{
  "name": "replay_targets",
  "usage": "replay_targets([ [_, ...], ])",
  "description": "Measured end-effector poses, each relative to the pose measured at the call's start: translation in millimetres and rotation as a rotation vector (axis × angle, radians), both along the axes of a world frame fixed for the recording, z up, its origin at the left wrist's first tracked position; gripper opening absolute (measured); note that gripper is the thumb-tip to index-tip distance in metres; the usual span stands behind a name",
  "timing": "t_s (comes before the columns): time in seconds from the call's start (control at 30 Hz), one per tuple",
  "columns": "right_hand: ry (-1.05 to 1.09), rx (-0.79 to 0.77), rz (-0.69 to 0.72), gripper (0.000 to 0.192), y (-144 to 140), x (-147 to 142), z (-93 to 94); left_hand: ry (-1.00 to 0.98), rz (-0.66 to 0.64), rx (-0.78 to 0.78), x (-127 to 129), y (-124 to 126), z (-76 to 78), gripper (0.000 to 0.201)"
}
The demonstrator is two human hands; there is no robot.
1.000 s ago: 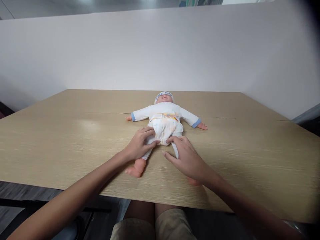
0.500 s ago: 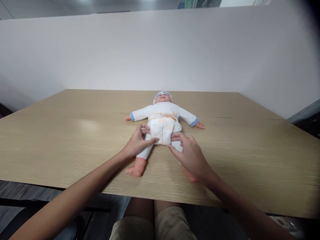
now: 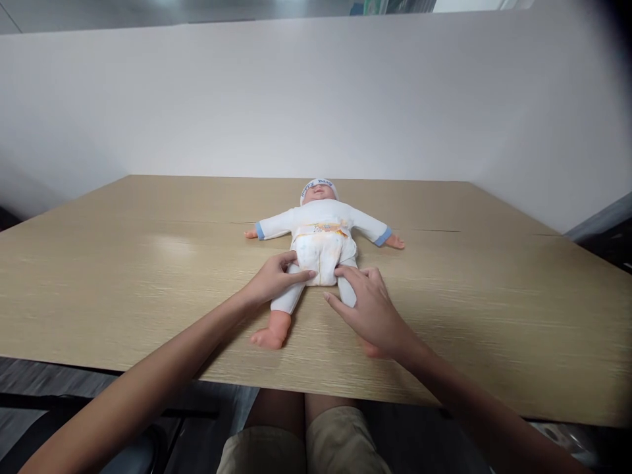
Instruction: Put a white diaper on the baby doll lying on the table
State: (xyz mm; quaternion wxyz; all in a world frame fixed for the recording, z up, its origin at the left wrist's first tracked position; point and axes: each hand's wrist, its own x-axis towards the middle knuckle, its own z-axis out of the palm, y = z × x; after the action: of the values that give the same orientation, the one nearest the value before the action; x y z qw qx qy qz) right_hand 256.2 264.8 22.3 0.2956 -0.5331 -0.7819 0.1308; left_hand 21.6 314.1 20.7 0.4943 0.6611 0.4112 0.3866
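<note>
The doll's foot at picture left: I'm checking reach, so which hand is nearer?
Left. The left hand is just up the leg from that foot; the right hand is farther off, at the doll's other leg.

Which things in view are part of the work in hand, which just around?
In the work:
- diaper on the doll
- left hand and right hand, at the diaper's sides
- table under the doll

Just around:
- white partition
- green item beyond it, unclear

Table (image 3: 494,296), wood-grained, catches pale glare (image 3: 174,245); white partition (image 3: 296,99) stands along its far edge; grey plank-patterned floor (image 3: 44,378) shows below
</note>
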Motion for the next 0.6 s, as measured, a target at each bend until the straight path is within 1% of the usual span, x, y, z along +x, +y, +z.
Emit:
replay_targets([
  [0.07, 0.015, -0.043, -0.018, 0.031, 2.3, -1.5, 1.8, -0.005, 0.012, -0.026, 1.4, 0.6, 1.2, 0.042],
  [0.13, 0.026, -0.062, -0.029, 0.028, 7.5, -3.1, 3.3, -0.002, 0.030, -0.035, 3.0, 0.6, 0.6, 0.046],
  [0.23, 0.127, -0.058, -0.034, 0.021, 18.1, -4.4, 2.6, -0.015, 0.049, -0.023, 4.6, 0.3, -2.9, 0.049],
  [0.33, 0.301, -0.065, -0.035, 0.029, 25.0, -1.1, -0.2, -0.018, 0.064, 0.002, 3.9, -0.1, -6.7, 0.048],
  [0.4, 0.369, -0.101, -0.060, 0.037, 25.3, 4.7, -0.8, -0.001, 0.062, 0.030, 2.5, -0.6, -7.8, 0.045],
  [0.5, 0.384, -0.183, -0.122, 0.040, 21.9, 15.3, 2.0, 0.043, 0.050, 0.065, 0.6, -1.7, -7.1, 0.043],
  [0.6, 0.309, -0.173, -0.116, 0.030, 18.6, 20.5, 8.5, 0.056, 0.053, 0.064, 0.7, -1.8, -5.7, 0.042],
])
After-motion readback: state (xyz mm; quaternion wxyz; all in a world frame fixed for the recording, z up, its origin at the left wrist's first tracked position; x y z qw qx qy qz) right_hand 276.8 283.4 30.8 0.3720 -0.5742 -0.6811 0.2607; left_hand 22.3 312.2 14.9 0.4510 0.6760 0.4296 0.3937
